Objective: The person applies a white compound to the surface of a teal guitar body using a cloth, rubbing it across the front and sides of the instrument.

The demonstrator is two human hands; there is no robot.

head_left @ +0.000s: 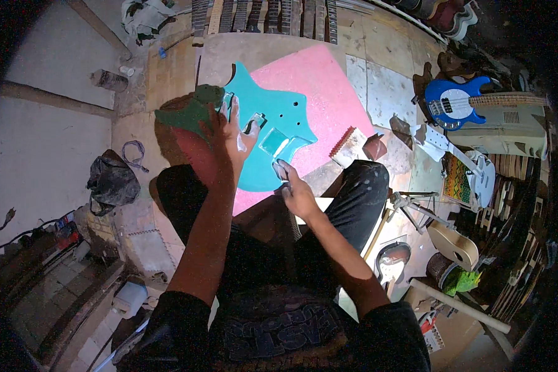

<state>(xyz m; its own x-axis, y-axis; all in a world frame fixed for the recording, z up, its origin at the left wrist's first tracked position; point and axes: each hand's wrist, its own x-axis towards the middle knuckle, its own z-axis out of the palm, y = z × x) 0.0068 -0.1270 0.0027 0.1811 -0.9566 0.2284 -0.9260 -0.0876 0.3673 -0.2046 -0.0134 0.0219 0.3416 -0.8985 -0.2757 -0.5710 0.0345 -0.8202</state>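
Note:
A turquoise electric guitar body lies in front of me, with cut-out cavities and a few small holes in its face. White residue coats part of my left hand, which rests on the body's left side with its fingers spread. At the near right edge of the body, my right hand has its fingers curled round the rim. Its fingertips are partly hidden, and I cannot tell whether something small lies under them.
Beneath the body is a pink sheet. A blue bass guitar stands to the right, above a white guitar body. Several fretted necks line the far edge. A black plastic bag sits at left.

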